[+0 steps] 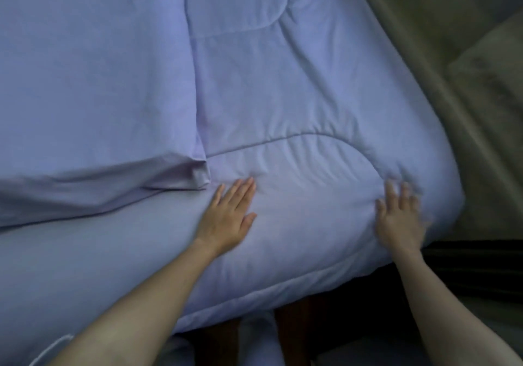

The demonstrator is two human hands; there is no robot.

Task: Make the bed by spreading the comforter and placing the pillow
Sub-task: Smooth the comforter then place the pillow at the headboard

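Observation:
A pale lilac quilted comforter [297, 96] covers the bed and hangs over its near edge. A matching lilac pillow [90, 82] lies on it at the left, its open flap end near my left hand. My left hand [229, 213] rests flat on the comforter, fingers together, just right of the pillow's corner. My right hand [399, 218] presses flat with fingers spread near the comforter's right corner and is slightly blurred. Neither hand holds anything.
A grey-green wall or panel [424, 54] runs along the bed's right side. A dark gap [467, 266] and dark wooden bed parts [291, 334] show below the comforter's near edge.

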